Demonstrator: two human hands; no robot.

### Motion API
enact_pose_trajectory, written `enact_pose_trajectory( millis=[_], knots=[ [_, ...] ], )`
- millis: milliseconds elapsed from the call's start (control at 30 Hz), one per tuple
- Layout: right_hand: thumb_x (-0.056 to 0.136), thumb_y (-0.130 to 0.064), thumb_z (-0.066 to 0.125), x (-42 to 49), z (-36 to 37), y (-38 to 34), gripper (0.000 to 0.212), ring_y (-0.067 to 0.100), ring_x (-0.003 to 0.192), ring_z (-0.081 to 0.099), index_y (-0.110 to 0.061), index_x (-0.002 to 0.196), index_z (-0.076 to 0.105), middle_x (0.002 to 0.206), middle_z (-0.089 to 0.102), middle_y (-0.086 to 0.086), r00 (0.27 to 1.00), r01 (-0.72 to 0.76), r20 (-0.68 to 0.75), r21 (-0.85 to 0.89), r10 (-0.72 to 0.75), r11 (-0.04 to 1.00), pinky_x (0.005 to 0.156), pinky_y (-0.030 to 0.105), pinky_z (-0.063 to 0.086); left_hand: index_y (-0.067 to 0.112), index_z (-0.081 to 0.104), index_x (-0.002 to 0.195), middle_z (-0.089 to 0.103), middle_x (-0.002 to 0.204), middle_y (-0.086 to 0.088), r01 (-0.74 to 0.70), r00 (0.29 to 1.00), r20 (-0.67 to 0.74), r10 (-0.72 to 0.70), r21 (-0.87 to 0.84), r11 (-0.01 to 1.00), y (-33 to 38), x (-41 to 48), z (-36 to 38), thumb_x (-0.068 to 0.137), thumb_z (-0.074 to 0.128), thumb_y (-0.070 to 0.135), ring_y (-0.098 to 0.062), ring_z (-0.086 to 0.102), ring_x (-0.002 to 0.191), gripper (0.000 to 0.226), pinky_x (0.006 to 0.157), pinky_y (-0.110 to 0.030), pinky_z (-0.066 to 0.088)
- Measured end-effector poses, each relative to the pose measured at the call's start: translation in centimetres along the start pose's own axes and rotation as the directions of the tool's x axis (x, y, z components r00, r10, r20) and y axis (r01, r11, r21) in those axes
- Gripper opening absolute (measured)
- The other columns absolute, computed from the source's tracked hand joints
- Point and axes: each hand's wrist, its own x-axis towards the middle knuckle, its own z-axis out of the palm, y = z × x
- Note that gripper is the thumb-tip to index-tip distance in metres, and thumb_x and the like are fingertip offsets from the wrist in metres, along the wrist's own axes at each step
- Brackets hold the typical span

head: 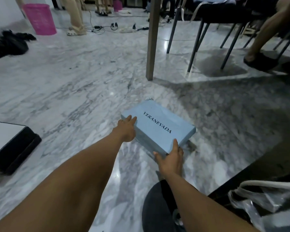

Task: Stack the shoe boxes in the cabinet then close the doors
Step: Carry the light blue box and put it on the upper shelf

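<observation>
A light blue shoe box (159, 126) with dark lettering on its lid lies on the marble floor in the middle of the view. My left hand (126, 129) rests on its near-left long side, fingers reaching over the lid edge. At the near-right corner my right hand (170, 158) grips the box, thumb on the lid and fingers under the side. A second box (10, 143), black with a white lid, sits on the floor at the far left. No cabinet is in view.
A table leg (151, 39) stands just behind the blue box, with dark chair legs (196, 46) to its right. A seated person's leg and sandal (259, 52) are at the right. A pink basket (40, 19), cables and dark clothes lie at the back left. A plastic bag (258, 198) is near right.
</observation>
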Motion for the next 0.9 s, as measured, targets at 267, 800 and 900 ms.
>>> enact_pose_trajectory(
  millis=[267, 800, 900],
  knots=[
    [0.064, -0.025, 0.092, 0.8, 0.5, -0.4, 0.112, 0.025, 0.137, 0.038, -0.024, 0.152, 0.024, 0.151, 0.032, 0.004, 0.999, -0.022, 0.031, 0.08, 0.02, 0.997, 0.112, 0.041, 0.039, 0.031, 0.033, 0.151, 0.034, 0.154, 0.0, 0.003, 0.981, -0.191, 0.029, 0.164, 0.986, -2.0, -5.7, -0.5, 0.091, 0.056, 0.047, -0.033, 0.033, 0.135, 0.066, 0.106, -0.05, 0.036],
    [0.074, -0.024, 0.086, -0.3, 0.4, -0.6, 0.073, 0.021, 0.115, 0.057, -0.029, 0.134, 0.047, 0.125, 0.053, -0.003, 0.87, 0.156, 0.472, 0.013, -0.144, 0.988, 0.095, 0.034, 0.051, 0.021, 0.071, 0.106, 0.051, 0.092, 0.009, -0.066, 0.825, -0.565, -0.018, -0.128, 0.99, -10.7, -19.9, 4.6, 0.063, 0.063, 0.065, -0.02, 0.043, 0.096, 0.062, 0.073, -0.038, 0.052],
    [0.063, -0.03, 0.093, -1.0, 1.1, -0.9, 0.086, 0.02, 0.112, 0.057, -0.034, 0.133, 0.043, 0.127, 0.053, -0.003, 0.857, 0.169, 0.49, 0.021, -0.158, 0.985, 0.093, 0.034, 0.051, 0.019, 0.069, 0.104, 0.051, 0.096, 0.009, -0.124, 0.779, -0.627, 0.017, -0.127, 0.984, -11.8, -21.1, 5.7, 0.062, 0.07, 0.065, -0.016, 0.044, 0.091, 0.063, 0.065, -0.034, 0.051]
  ],
)
